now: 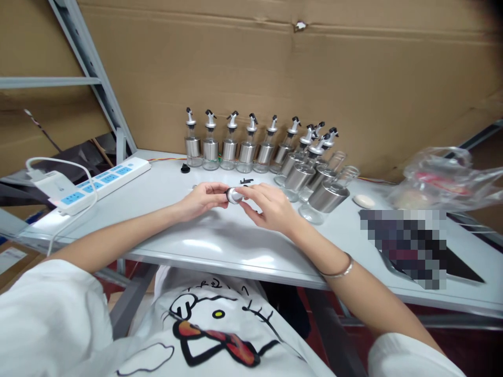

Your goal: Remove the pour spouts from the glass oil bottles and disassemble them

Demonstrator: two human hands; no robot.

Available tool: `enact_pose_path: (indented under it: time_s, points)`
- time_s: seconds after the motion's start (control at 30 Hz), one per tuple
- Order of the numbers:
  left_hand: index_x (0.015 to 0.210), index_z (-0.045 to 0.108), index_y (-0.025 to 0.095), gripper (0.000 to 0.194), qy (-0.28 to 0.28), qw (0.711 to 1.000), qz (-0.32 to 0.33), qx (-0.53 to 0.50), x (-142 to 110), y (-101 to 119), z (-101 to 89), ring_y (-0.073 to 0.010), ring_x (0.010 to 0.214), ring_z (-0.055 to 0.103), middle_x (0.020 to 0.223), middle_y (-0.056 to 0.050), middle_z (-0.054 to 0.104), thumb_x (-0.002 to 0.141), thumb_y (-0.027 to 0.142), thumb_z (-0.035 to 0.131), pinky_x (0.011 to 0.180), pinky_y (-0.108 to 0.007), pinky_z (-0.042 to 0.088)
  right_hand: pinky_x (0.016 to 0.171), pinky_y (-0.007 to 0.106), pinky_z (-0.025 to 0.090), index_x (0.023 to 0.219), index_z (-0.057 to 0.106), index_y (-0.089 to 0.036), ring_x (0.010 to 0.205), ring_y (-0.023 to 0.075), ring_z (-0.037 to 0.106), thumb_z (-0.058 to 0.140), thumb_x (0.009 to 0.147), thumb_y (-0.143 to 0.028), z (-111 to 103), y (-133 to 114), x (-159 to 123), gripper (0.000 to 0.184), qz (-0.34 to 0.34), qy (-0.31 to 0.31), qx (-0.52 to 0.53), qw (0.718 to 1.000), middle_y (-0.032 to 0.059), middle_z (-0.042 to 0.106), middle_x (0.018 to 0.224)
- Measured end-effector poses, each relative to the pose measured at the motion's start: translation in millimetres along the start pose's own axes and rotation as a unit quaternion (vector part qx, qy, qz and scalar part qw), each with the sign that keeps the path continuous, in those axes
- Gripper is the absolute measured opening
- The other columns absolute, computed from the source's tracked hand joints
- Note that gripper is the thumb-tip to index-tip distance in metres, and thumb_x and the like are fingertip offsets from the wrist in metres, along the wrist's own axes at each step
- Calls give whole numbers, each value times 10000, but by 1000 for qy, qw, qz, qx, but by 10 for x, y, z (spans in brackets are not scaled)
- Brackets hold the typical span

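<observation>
Brown cardboard sheet (pixel 196 57) stood behind a pale grey table (pixel 157 183), on which the work was laid. One small silver and black round pourer part (pixel 234 196) was above the middle of this table, between the person's two hands. Left hand (pixel 206 201) had its thumb and fingers nearly closed, pinching the black end; right hand (pixel 271 207) had its thumb and index finger bent around the silver end, with only a small gap between them. Probably this part was light and stiff, not fragile, but its smooth silver side could slip, so the wider collar seemed the better place to hold.

Just beyond the hands lay some small thin black pieces (pixel 247 181), too small to count surely. Farther back were glass bottles with steel bands (pixel 247 153), about ten, wearing silver and black spouts; those at the right overlapped. Two spoutless glass bottles (pixel 329 196) stood near the right hand. Outward, one could count one black cap (pixel 185 168), one white oval object (pixel 364 201), one white power strip with blue sockets (pixel 106 180) and one clear plastic bag (pixel 444 178).
</observation>
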State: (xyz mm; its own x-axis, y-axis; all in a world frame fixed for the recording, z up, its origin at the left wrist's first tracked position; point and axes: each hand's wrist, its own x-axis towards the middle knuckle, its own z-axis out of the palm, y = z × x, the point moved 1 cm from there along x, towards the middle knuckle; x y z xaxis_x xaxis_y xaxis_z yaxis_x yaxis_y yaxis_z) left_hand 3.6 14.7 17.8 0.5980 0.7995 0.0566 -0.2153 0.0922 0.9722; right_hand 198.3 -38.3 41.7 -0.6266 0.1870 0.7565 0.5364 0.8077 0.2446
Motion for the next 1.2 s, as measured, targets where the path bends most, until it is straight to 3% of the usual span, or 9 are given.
enact_pose_path:
  time_s: [0.4, 0.57, 0.67, 0.77, 0.87, 0.97, 1.03, 1.1, 1.2]
  points:
    - [825, 690, 114, 309, -25, 996, -54, -60, 8, -10, -30, -90, 658, 572, 731, -24, 657, 618, 302, 824, 673, -258, 456, 586, 246, 368, 1071, 624, -226, 624, 114, 490, 444, 947, -103, -34, 79, -61, 251, -20, 31, -84, 996, 8, 599, 715]
    - [899, 660, 155, 325, 24, 993, 102, 61, 16, -22, -29, -131, 825, 615, 876, -25, 670, 639, 279, 811, 812, -308, 485, 639, 259, 397, 959, 643, -219, 713, 145, 521, 513, 942, -284, 18, 83, -55, 146, 58, 27, -69, 996, 52, 595, 802]
    - [912, 654, 150, 253, 33, 947, 244, 206, -22, 0, -6, -150, 870, 617, 914, -50, 658, 717, 275, 757, 846, -319, 497, 620, 256, 396, 948, 609, -164, 663, 143, 536, 448, 959, -335, 95, 87, -75, 235, 159, -38, 42, 986, 57, 603, 766]
    - [919, 654, 157, 160, 40, 870, 358, 337, -76, 30, 12, -154, 882, 612, 924, -68, 655, 793, 250, 689, 827, -309, 509, 549, 237, 348, 890, 585, -160, 524, 109, 461, 414, 949, -379, 163, 62, -95, 284, 272, -117, 172, 940, -3, 530, 620]
    - [936, 645, 166, 127, 40, 810, 412, 416, -102, 51, 9, -152, 868, 617, 922, -68, 667, 831, 238, 651, 802, -303, 515, 505, 223, 308, 818, 561, -162, 490, 89, 385, 425, 917, -489, 194, 23, -81, 368, 363, -142, 325, 862, -34, 451, 578]
    - [950, 649, 166, 139, 39, 800, 421, 426, -103, 68, -4, -150, 862, 621, 926, -69, 676, 837, 248, 643, 789, -291, 512, 460, 213, 278, 801, 546, -162, 446, 76, 327, 464, 869, -583, 203, 3, -53, 434, 429, -126, 460, 767, -66, 373, 526]
    - [943, 662, 171, 152, 44, 816, 394, 420, -102, 76, -6, -152, 851, 620, 927, -69, 680, 831, 272, 647, 788, -291, 510, 467, 214, 314, 782, 532, -164, 431, 76, 360, 475, 867, -585, 197, -3, -41, 434, 433, -121, 492, 746, -67, 396, 502]
    - [926, 677, 175, 180, 53, 844, 350, 404, -103, 78, -2, -158, 837, 618, 931, -72, 684, 810, 312, 663, 789, -296, 508, 505, 222, 370, 798, 534, -163, 461, 88, 454, 470, 898, -532, 182, -6, -40, 388, 406, -118, 457, 782, -31, 510, 551]
    - [897, 684, 157, 255, 63, 893, 283, 345, -109, 73, 14, -155, 772, 617, 913, -78, 685, 766, 375, 694, 757, -297, 510, 550, 224, 402, 869, 565, -163, 551, 108, 548, 453, 949, -410, 150, -3, -57, 283, 314, -96, 303, 895, 22, 626, 699]
